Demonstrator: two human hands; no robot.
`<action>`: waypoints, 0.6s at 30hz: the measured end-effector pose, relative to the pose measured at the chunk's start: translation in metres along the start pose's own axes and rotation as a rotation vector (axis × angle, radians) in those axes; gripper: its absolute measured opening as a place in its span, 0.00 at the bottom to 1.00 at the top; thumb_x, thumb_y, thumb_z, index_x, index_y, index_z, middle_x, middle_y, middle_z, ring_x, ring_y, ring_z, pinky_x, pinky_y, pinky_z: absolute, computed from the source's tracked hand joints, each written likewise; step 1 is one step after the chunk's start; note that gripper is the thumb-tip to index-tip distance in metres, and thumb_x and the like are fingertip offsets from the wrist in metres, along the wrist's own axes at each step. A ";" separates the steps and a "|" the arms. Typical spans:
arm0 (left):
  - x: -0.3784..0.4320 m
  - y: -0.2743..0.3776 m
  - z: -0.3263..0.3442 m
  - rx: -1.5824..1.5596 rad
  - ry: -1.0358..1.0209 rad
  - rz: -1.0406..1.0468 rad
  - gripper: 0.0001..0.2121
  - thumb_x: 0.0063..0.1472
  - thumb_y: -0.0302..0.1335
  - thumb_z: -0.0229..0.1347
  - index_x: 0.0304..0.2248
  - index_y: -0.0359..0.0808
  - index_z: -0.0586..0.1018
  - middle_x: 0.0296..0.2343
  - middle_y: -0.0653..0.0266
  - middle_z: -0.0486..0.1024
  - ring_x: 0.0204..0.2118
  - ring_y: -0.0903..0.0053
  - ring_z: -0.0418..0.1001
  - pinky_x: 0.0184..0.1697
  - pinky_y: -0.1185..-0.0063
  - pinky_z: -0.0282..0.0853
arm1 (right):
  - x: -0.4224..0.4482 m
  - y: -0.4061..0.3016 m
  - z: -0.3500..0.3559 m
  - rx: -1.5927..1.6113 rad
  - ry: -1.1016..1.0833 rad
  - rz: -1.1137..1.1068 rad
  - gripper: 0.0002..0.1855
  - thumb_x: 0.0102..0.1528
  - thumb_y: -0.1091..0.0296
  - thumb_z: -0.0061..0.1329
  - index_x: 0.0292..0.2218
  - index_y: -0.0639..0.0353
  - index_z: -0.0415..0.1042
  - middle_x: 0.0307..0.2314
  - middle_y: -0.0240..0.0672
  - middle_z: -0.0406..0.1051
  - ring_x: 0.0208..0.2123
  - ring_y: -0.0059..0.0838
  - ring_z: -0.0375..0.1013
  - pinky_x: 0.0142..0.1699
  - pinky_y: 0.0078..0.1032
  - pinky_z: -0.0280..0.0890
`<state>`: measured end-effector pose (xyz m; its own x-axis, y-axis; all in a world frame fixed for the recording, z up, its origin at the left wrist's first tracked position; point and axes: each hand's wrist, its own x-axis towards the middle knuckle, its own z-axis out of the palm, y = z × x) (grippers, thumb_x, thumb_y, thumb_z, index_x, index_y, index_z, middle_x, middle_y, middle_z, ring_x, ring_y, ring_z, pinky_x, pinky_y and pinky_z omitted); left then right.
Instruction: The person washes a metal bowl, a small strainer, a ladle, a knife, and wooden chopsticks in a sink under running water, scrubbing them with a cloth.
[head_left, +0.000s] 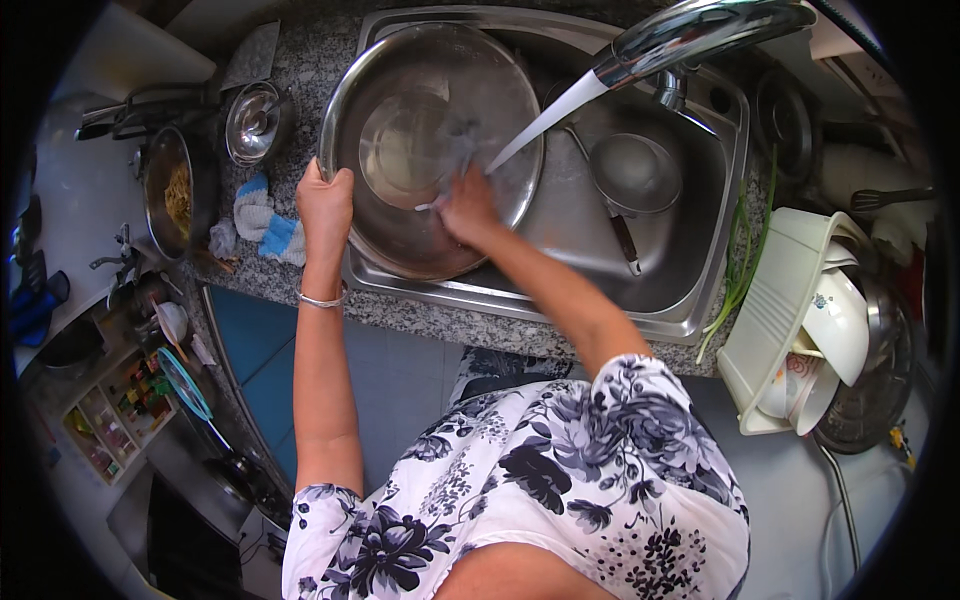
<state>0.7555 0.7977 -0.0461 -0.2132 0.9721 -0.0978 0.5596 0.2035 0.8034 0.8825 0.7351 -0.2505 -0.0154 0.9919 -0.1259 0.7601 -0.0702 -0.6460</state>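
A large stainless steel basin (405, 232) rests over the left part of the steel sink (555, 247). My left hand (325, 199) grips its left rim. Inside the basin is my right hand (471, 206), blurred, near the right side; it seems to be on a dark, blurred scrubber or cloth, though its exact kind cannot be told. Water runs from the chrome faucet (637, 56) into the basin beside that hand. To the right in the sink lie a round metal strainer or bowl (636, 174) and a utensil with a dark brown handle (624, 241).
Green onions (742, 262) lie at the sink's right edge, beside a cream dish rack (780, 300) with bowls. Left of the basin are a blue and white cloth (270, 221), a small metal bowl (253, 124) and a pan of food (171, 191). The granite counter edge (450, 326) runs before me.
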 end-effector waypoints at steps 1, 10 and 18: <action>0.001 0.001 0.002 -0.002 -0.002 0.001 0.04 0.45 0.22 0.46 0.23 0.30 0.70 0.15 0.72 0.65 0.18 0.90 0.59 0.21 0.86 0.58 | -0.012 -0.020 0.006 0.126 -0.113 0.063 0.34 0.50 0.53 0.34 0.51 0.70 0.45 0.51 0.56 0.40 0.54 0.49 0.39 0.56 0.35 0.37; 0.007 -0.012 -0.002 -0.024 -0.016 0.015 0.04 0.45 0.22 0.46 0.22 0.31 0.70 0.14 0.71 0.66 0.18 0.90 0.59 0.21 0.85 0.58 | -0.029 -0.063 -0.030 0.475 -0.619 -0.135 0.30 0.56 0.50 0.21 0.52 0.64 0.44 0.53 0.46 0.41 0.56 0.39 0.34 0.58 0.29 0.33; 0.004 -0.013 -0.001 0.011 0.015 0.040 0.05 0.45 0.22 0.46 0.23 0.30 0.70 0.15 0.70 0.67 0.18 0.88 0.60 0.22 0.85 0.59 | 0.022 0.064 -0.046 -0.682 -0.073 -0.322 0.21 0.49 0.58 0.35 0.41 0.61 0.64 0.41 0.40 0.61 0.47 0.36 0.56 0.51 0.38 0.48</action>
<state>0.7461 0.7991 -0.0567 -0.2028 0.9776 -0.0568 0.5765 0.1661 0.8001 0.9604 0.7575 -0.2596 -0.3295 0.9412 -0.0743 0.9438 0.3262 -0.0535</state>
